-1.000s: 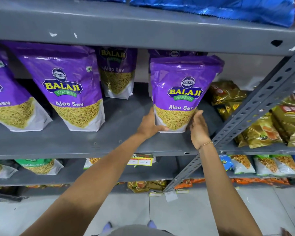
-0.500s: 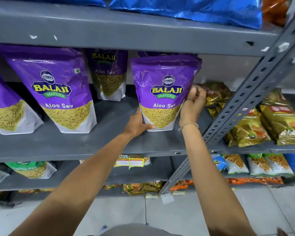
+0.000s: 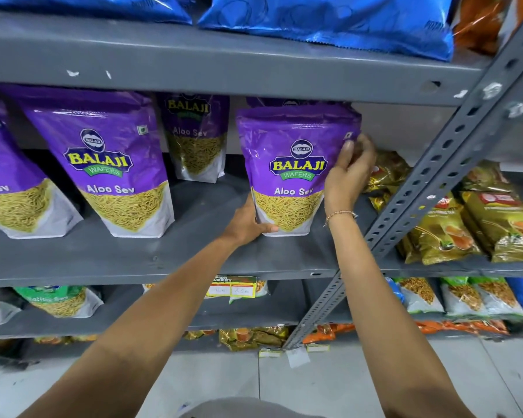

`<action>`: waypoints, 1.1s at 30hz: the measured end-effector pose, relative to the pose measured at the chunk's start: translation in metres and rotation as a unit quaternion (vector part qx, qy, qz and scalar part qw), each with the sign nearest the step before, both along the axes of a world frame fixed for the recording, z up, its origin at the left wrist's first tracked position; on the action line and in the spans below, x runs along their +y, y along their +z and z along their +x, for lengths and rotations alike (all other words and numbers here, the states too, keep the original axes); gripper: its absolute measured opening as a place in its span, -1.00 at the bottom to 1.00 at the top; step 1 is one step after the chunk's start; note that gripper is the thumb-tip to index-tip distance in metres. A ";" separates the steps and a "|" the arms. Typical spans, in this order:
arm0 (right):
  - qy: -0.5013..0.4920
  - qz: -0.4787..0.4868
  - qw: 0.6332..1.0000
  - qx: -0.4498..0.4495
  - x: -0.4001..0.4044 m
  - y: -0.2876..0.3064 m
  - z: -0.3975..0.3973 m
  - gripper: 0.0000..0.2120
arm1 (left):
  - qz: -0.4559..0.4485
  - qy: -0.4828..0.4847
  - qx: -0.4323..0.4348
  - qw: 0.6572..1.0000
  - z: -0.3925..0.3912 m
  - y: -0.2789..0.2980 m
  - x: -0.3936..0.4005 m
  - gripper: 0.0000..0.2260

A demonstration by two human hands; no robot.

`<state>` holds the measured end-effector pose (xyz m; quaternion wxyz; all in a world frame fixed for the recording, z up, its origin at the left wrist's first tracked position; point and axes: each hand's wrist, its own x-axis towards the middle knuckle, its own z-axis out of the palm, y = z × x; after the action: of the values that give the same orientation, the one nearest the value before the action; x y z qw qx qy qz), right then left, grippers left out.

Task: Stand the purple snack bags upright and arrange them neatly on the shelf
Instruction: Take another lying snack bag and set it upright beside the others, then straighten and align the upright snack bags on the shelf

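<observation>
A purple Balaji Aloo Sev bag (image 3: 290,164) stands upright on the grey middle shelf (image 3: 194,254), right of centre. My left hand (image 3: 248,221) grips its lower left corner at the base. My right hand (image 3: 349,173) holds its upper right edge, thumb on the front. Another purple bag's top peeks out right behind it. Two more purple bags stand at the front left, one whole (image 3: 109,164) and one cut off by the frame's left edge (image 3: 9,182). A further purple bag (image 3: 197,137) stands deeper, near the back wall.
A slanted perforated grey post (image 3: 429,182) crosses just right of my right hand. Gold-green snack packs (image 3: 453,227) lie on the shelf beyond it. Blue bags (image 3: 329,22) fill the shelf above. Lower shelves hold green, white and orange packs.
My right hand has slid from the bag's lower right corner up to its upper right edge. My left hand stays at the base. The bag stands a little straighter.
</observation>
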<state>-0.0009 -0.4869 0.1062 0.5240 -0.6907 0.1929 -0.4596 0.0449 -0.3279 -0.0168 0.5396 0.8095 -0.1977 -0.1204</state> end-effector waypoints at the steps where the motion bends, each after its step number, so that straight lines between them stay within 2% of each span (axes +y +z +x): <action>1: -0.001 -0.083 0.996 -0.013 0.003 0.009 -0.001 -0.65 | 0.002 -0.001 -0.002 1.000 0.000 0.000 0.000 -0.21; 3: -0.015 -0.272 0.962 0.013 0.006 0.027 0.002 -0.59 | 0.001 -0.005 -0.001 1.000 0.001 0.000 0.000 -0.21; 4: -0.026 -0.337 0.941 0.024 0.007 0.034 0.006 -0.64 | -0.001 -0.006 -0.002 1.000 0.001 0.000 -0.001 -0.21; 5: -0.030 -0.360 0.932 0.020 0.008 0.038 0.009 -0.73 | -0.002 -0.006 -0.003 1.000 0.002 0.000 -0.001 -0.21; 6: -0.026 -0.346 0.938 0.012 0.010 0.042 0.010 -0.77 | -0.001 -0.006 -0.002 1.000 0.002 -0.001 -0.001 -0.21; 8: -0.005 -0.282 0.959 0.011 0.014 0.046 0.008 -0.71 | 0.004 -0.008 -0.004 1.000 0.002 -0.002 -0.001 -0.20; 11: 0.014 -0.259 0.966 0.026 0.017 0.048 0.010 -0.72 | 0.007 -0.014 -0.001 1.000 0.002 -0.001 -0.002 -0.18; 14: -0.038 -0.314 0.949 0.002 0.017 0.050 0.009 -0.77 | 0.004 -0.028 -0.004 1.000 -0.002 0.004 0.001 -0.15; 16: -0.072 -0.352 0.933 -0.016 0.025 0.040 0.003 -0.74 | -0.025 0.006 0.010 1.000 -0.012 0.007 0.011 -0.15; 18: -0.037 -0.363 0.928 -0.076 0.045 0.022 -0.008 -0.74 | -0.084 0.082 0.016 0.993 -0.028 0.008 0.030 -0.33; 20: 0.078 -0.351 0.922 -0.140 0.078 -0.003 -0.016 -0.69 | -0.118 0.188 -0.032 0.974 -0.042 0.005 0.072 -0.64; 21: 0.135 -0.345 0.917 -0.148 0.098 -0.017 -0.018 -0.68 | -0.118 0.249 -0.068 0.959 -0.047 0.002 0.101 -0.72; 22: 0.182 -0.341 0.913 -0.131 0.116 -0.030 -0.018 -0.69 | -0.118 0.312 -0.096 0.938 -0.049 0.000 0.131 -0.77; 24: 0.254 -0.324 0.911 -0.039 0.150 -0.055 -0.012 -0.71 | -0.132 0.412 -0.117 0.894 -0.047 -0.002 0.187 -0.73; 26: 0.326 -0.257 0.906 0.082 0.184 -0.075 -0.002 -0.60 | -0.147 0.444 -0.114 0.876 -0.037 -0.002 0.232 -0.65; 28: 0.388 -0.166 0.885 0.197 0.206 -0.087 0.008 -0.34 | -0.132 0.406 -0.107 0.898 -0.022 0.003 0.254 -0.52; 30: 0.414 -0.115 0.861 0.274 0.225 -0.094 0.018 -0.20 | -0.126 0.315 -0.089 0.936 0.000 0.005 0.271 -0.30; 31: 0.414 -0.107 0.856 0.292 0.231 -0.097 0.022 -0.23 | -0.131 0.266 -0.075 0.952 0.011 0.005 0.278 -0.24; 33: 0.394 -0.091 0.870 0.283 0.234 -0.103 0.026 -0.43 | -0.107 0.220 -0.044 0.969 0.025 0.005 0.280 -0.22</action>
<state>0.0249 -0.2530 0.0033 0.5192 -0.8545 0.0023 -0.0155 0.0695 -0.0478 -0.0122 0.6272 0.7751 -0.0497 0.0588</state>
